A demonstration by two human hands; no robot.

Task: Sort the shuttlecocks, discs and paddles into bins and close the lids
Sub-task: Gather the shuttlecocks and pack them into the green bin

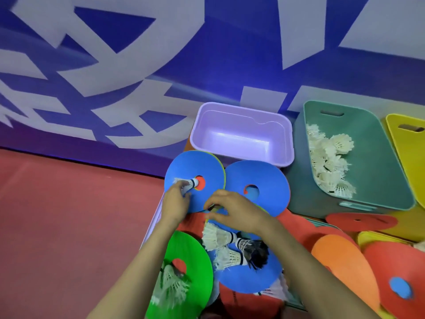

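Red floor mat (69, 215) at 9 o'clock; blue wall banner (207, 54) with white characters at 12 o'clock.
- Green disc (184, 249), 6 o'clock.
- Loose shuttlecocks (220, 240) lying on near blue disc (253, 279).
- Left hand (176, 203) grips held shuttlecock (188, 183). Its long axis runs 9-to-3, cork toward 3 o'clock, at the hole of far blue disc (195, 162).
- Right hand (234, 211): fingers curled at that disc's rim; what they hold cannot be told.
- Lilac bin (241, 132), 12 o'clock.
- Green bin (379, 169), 2 o'clock, holds white shuttlecocks (328, 162).
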